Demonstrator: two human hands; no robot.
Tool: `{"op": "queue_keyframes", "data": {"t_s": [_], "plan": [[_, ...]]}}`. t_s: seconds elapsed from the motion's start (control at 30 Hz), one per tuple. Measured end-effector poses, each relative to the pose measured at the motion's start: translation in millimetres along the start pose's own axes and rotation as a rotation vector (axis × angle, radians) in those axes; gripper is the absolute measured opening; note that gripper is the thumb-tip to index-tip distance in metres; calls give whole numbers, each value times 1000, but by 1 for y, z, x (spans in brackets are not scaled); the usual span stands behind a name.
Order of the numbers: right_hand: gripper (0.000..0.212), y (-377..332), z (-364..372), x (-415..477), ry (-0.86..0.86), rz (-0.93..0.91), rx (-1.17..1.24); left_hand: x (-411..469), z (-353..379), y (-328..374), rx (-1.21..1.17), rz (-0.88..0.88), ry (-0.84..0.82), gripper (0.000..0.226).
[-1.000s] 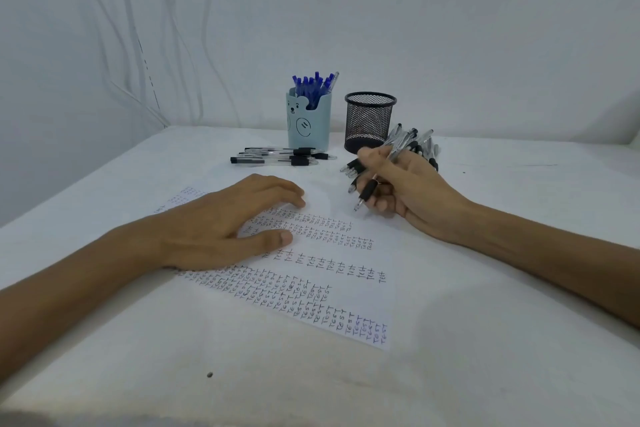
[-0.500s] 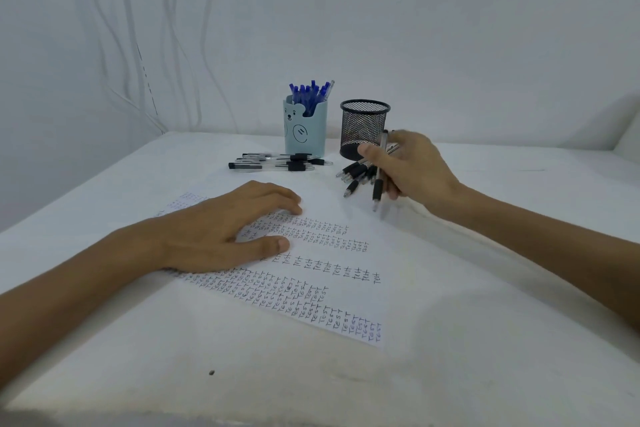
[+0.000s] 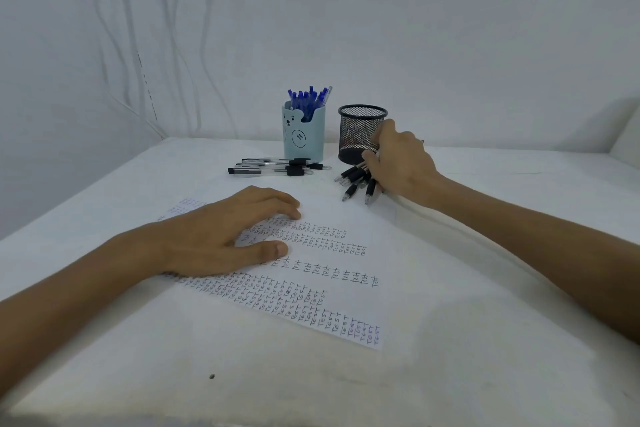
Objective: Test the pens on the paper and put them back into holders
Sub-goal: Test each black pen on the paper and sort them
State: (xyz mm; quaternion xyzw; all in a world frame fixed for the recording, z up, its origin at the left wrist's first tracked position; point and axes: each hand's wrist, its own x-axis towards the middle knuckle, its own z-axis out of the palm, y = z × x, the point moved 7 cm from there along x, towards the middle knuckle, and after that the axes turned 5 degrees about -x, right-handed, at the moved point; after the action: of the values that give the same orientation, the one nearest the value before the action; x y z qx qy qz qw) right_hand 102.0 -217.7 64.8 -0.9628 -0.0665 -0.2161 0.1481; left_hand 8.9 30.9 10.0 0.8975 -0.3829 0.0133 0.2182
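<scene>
Having dropped since earlier onto the black pens (image 3: 354, 180), right hand (image 3: 403, 165) with fingers (image 3: 370, 159) curled round them.

Dim, cool, even light (soft shadows), sharp, edges wide-angle bowed.

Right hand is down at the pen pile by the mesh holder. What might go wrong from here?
The right hand sits right beside the mesh holder, which looks empty; lifting pens could tip it. The black-grip pens lie in a loose pile, so pulling one may roll others onto the paper.
</scene>
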Motion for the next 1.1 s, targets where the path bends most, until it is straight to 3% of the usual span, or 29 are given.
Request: {"op": "queue_keyframes", "data": {"t_s": [0.23,0.4,0.6,0.77,0.93,1.1], "plan": [[34,-10,-9,-1,72,-72,-118,-1,0,1,-12,0,2,55],[16,-49,-12,-7,130,-373,-61,-1,0,2,-17,-10,-13,56],[16,-103,18,-1,60,-641,-118,-1,-1,6,-39,-39,-2,60],[28,-133,42,13,-46,-699,-166,-5,-3,11,-95,-154,34,94],[28,-144,59,19,-66,-712,-305,-7,-6,18,-110,-179,21,103],[15,-146,56,15,-9,-729,-313,-9,-8,25,-125,-178,13,94]]}}
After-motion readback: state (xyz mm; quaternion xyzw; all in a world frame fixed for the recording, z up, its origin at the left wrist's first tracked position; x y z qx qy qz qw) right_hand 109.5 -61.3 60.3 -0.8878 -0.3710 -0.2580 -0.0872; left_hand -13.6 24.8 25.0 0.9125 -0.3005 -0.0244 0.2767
